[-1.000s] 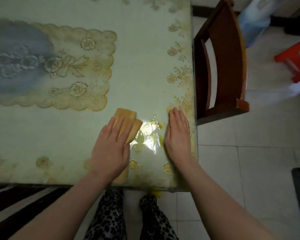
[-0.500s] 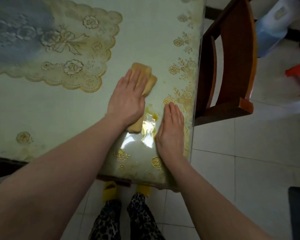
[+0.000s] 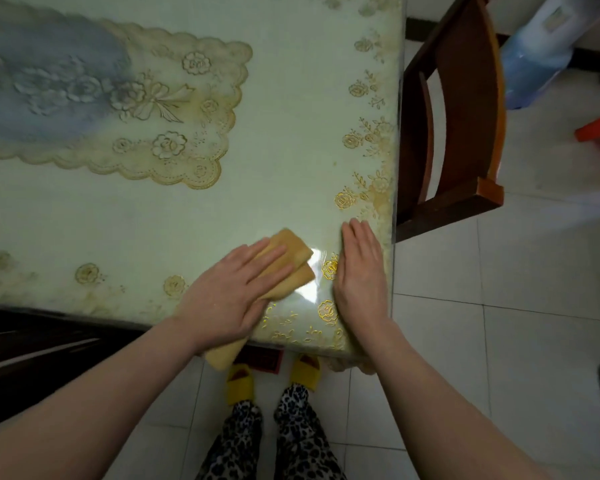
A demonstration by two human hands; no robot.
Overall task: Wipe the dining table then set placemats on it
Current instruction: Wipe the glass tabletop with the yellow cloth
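cloth (image 3: 290,252) on table (image 3: 291,116), chair (image 3: 461,116) right

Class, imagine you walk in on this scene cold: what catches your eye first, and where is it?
First, the two hands at the table's near right corner: the left hand presses flat on a folded yellow cloth, the right hand lies flat beside it near the table edge. Next, the bright glare on the glossy floral table cover between them. Then the dark wooden chair at the right, and the yellow slippers on the tiled floor below.

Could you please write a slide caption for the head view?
Left hand presses a folded yellow cloth on the table; right hand rests flat beside.
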